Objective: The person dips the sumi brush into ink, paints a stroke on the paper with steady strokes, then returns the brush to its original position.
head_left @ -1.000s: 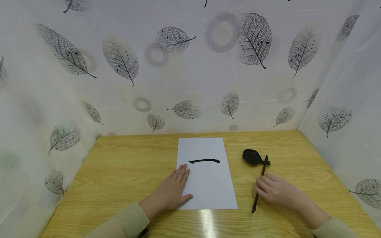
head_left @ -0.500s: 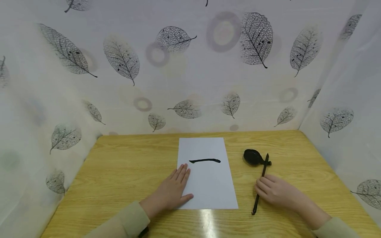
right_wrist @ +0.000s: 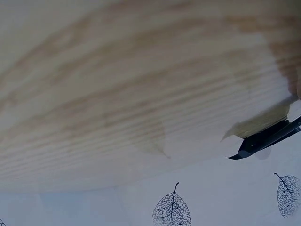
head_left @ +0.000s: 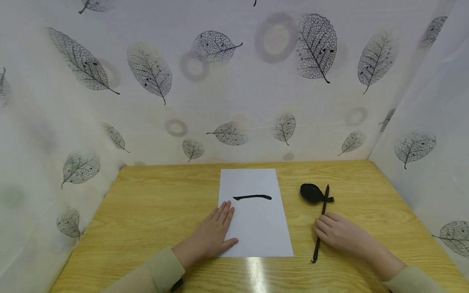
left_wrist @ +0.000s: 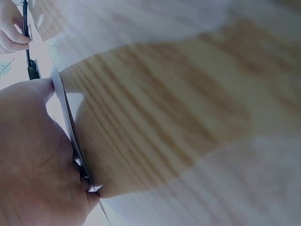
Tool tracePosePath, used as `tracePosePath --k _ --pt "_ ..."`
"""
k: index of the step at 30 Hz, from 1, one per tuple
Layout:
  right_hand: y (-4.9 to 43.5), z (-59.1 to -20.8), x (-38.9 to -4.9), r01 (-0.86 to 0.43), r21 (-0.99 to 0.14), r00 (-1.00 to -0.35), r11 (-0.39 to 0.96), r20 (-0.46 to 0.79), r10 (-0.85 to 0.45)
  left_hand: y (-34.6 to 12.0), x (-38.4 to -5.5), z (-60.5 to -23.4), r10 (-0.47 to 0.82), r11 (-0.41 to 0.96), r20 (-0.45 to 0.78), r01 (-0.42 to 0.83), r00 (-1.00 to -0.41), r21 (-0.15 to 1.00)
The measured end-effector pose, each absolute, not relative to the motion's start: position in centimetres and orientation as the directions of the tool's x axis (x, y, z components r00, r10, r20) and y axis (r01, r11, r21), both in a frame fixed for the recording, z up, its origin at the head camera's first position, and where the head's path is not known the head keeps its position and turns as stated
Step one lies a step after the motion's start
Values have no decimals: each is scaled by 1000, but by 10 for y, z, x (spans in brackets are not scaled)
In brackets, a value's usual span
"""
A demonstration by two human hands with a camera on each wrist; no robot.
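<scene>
My left hand [head_left: 210, 236] lies flat on the left side of a white paper sheet [head_left: 258, 232], fingers spread and the thumb on its lower part. Across the upper half of the paper runs one black horizontal stroke [head_left: 253, 197]. At the right, my right hand [head_left: 338, 232] pinches a slim dark brush [head_left: 316, 248] between thumb and curled fingers. In the head view the brush's far end crosses the short handle of a black spoon-shaped dish [head_left: 310, 193]; whether they touch I cannot tell. The right wrist view shows a thin pointed black tip [right_wrist: 233, 157].
The yellow wood-grain table [head_left: 157, 203] extends left and right of the paper. White leaf-print curtains [head_left: 234, 97] hang behind it and along both sides. A light glare [head_left: 255, 274] shows near the front.
The brush has turned slightly in my right hand: its far end moved a little away and left, its near end slightly right. My left hand and the paper keep their places.
</scene>
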State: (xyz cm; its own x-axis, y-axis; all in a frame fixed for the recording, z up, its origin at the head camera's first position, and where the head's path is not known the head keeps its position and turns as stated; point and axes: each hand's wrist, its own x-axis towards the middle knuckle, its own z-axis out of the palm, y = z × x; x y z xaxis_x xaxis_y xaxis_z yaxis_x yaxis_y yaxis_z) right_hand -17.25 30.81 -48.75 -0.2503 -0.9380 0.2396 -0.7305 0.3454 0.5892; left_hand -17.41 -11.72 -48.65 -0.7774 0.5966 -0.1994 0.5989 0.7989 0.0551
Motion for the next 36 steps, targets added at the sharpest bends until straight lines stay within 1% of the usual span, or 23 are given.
tracePosePath --k 4,11,21,25,28,31,33,36 --pt "309 -488 -173 -726 593 -260 349 234 -937 -117 -175 -488 596 799 -203 598 -777 58" --pt "308 -487 -173 -727 593 -257 347 235 -938 -117 -175 -489 591 803 -215 592 -777 67" --pt "306 -487 -172 -726 596 -210 344 284 -936 -119 -175 -488 582 812 -225 573 -782 108" --pt "307 -487 -173 -724 596 -203 347 297 -933 -119 -173 -486 584 812 -213 566 -784 144" --pt "307 -487 -173 -725 588 -221 359 295 -930 -119 -173 -485 588 808 -198 564 -784 169" --pt "307 -484 -171 -728 565 -256 388 301 -919 -119 -173 -486 590 807 -189 562 -785 182" --pt "306 -481 -171 -731 542 -279 413 315 -907 -119 -173 -487 589 807 -186 560 -786 187" --pt "304 -477 -171 -738 511 -292 440 347 -891 -118 -173 -487 587 808 -181 558 -789 189"
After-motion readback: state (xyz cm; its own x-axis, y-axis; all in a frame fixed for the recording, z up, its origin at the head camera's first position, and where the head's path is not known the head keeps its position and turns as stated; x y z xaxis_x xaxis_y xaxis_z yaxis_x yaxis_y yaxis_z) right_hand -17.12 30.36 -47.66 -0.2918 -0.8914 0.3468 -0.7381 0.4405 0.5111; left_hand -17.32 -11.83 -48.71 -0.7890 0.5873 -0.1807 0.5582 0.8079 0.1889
